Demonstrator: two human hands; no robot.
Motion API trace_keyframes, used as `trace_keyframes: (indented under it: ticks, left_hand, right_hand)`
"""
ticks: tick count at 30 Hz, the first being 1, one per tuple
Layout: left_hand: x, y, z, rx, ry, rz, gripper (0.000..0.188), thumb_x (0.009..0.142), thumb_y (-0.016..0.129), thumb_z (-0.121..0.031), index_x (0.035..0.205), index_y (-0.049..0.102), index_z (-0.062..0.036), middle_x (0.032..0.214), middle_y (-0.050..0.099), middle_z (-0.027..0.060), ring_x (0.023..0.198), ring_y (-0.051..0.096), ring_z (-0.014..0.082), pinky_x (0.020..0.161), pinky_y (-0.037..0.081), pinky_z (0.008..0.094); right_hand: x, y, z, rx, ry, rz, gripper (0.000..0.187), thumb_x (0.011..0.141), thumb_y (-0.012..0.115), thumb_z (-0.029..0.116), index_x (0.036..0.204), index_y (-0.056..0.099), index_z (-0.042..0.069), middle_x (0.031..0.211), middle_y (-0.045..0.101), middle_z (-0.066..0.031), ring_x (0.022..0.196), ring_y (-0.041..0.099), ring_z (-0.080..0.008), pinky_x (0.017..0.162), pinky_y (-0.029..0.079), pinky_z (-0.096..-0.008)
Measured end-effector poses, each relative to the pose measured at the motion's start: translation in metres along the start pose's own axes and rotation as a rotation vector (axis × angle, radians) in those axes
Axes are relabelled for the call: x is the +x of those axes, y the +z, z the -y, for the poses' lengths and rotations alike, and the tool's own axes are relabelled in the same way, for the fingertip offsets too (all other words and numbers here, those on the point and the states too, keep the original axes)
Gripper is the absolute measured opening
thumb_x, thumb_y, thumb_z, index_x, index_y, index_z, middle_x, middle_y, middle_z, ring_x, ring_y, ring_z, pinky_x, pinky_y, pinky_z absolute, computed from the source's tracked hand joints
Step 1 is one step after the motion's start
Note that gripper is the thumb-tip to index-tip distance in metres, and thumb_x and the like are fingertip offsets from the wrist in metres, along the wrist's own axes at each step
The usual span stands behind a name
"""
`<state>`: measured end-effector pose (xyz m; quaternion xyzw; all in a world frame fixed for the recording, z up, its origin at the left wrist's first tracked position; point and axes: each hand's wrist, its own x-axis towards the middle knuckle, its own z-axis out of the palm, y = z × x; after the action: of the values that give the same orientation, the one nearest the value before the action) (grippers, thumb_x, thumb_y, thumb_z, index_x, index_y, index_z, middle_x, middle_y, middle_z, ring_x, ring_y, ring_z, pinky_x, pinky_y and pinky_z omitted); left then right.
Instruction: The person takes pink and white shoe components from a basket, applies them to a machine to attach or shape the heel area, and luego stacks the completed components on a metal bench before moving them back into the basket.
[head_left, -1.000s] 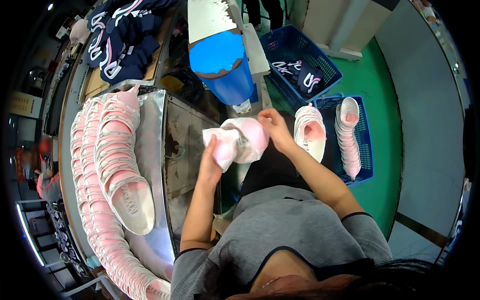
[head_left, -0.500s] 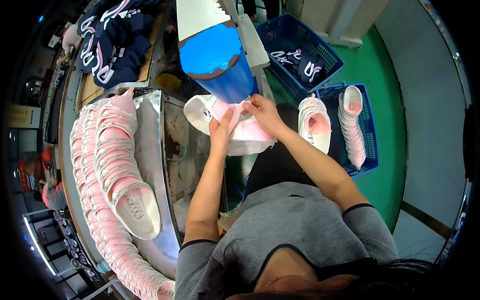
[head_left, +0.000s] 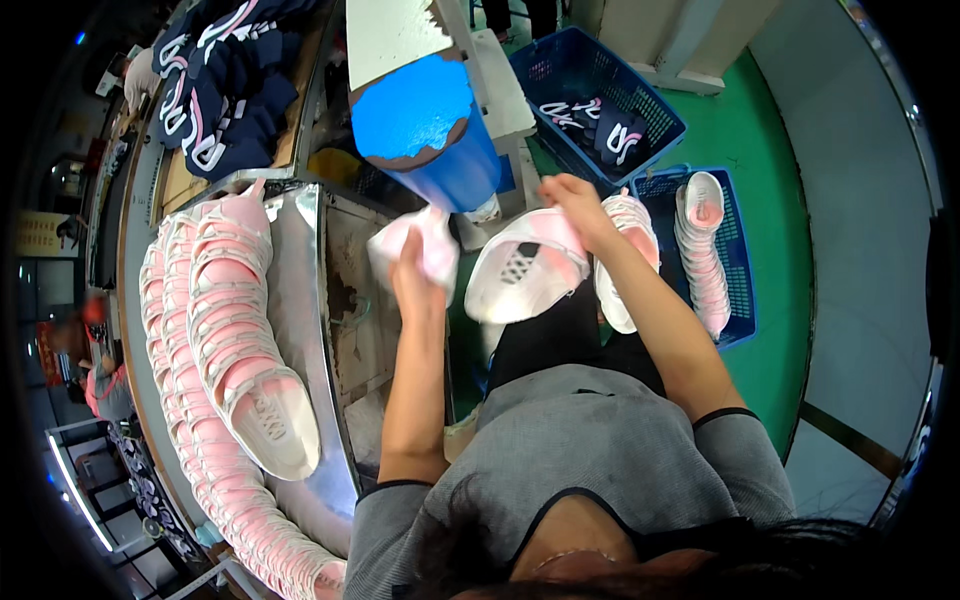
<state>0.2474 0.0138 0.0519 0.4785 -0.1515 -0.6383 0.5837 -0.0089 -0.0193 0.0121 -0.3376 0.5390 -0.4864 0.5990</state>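
Note:
My right hand (head_left: pixel 582 210) is closed on the edge of a white and pink shoe upper (head_left: pixel 525 262), which hangs to its left with its pale toe part downward. My left hand (head_left: pixel 410 268) grips a second white and pink shoe upper (head_left: pixel 438 248), smeared by motion, just below the machine's blue cylindrical head (head_left: pixel 425 125). The two uppers are apart from each other. Close by my right forearm, a short stack of nested pink and white shoe uppers (head_left: pixel 628 215) rests near my right thigh, partly hidden by that arm.
Long curved stacks of shoe uppers (head_left: pixel 240 300) lie on the metal table (head_left: pixel 300 240) at left. Dark blue cut pieces (head_left: pixel 235 120) are heaped at the far left. Two blue baskets (head_left: pixel 655 165) (head_left: pixel 745 290) stand at right, holding dark pieces and another nested stack (head_left: pixel 703 265).
Both hands were together on an upper under the blue machine head. Now they are apart, each with an upper; the right has moved right, the left slightly left and down.

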Motion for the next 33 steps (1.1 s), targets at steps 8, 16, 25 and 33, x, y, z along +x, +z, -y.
trace_keyframes:
  ticks: [8, 16, 25, 33]
  left_hand:
    - [-0.097, 0.017, 0.054, 0.483, 0.163, 0.162, 0.034, 0.089, 0.062, -0.017, 0.116, 0.054, 0.0014, 0.112, 0.058, 0.0074, 0.099, 0.057, 0.0156, 0.085, 0.045, 0.0281]
    - [-0.062, 0.031, 0.006, 0.527, 0.396, 0.148, 0.042, 0.082, 0.068, -0.011, 0.118, 0.049, 0.0019, 0.111, 0.057, 0.0093, 0.1, 0.056, 0.0162, 0.087, 0.045, 0.0297]
    - [0.014, 0.028, -0.011, 0.46, 0.211, 0.167, 0.045, 0.079, 0.065, -0.006, 0.12, 0.049, 0.0041, 0.113, 0.059, 0.0123, 0.099, 0.06, 0.0209, 0.085, 0.047, 0.0331]
    - [0.042, 0.029, -0.001, -0.113, -0.371, -0.012, 0.035, 0.089, 0.052, -0.01, 0.12, 0.05, 0.0052, 0.115, 0.059, 0.0202, 0.103, 0.06, 0.0329, 0.089, 0.05, 0.045]
  right_hand:
    - [-0.065, 0.073, -0.026, -0.01, 0.104, -0.09, 0.028, 0.091, 0.058, 0.033, 0.084, 0.059, 0.006, 0.079, 0.054, -0.0021, 0.07, 0.047, -0.0149, 0.067, 0.04, -0.0276]
    - [-0.061, 0.077, 0.006, -0.171, -0.297, 0.133, 0.022, 0.087, 0.063, 0.02, 0.092, 0.056, -0.001, 0.08, 0.061, -0.0075, 0.067, 0.058, -0.0148, 0.062, 0.048, -0.0259]
    - [-0.005, 0.078, -0.009, 0.497, 0.163, 0.185, 0.012, 0.089, 0.058, 0.005, 0.08, 0.05, 0.004, 0.079, 0.057, -0.0068, 0.069, 0.061, -0.0148, 0.067, 0.054, -0.0244]
    - [0.023, 0.076, 0.004, 0.39, 0.23, 0.165, 0.011, 0.091, 0.052, 0.008, 0.082, 0.05, 0.003, 0.077, 0.056, -0.0061, 0.058, 0.055, -0.0146, 0.054, 0.046, -0.0229]
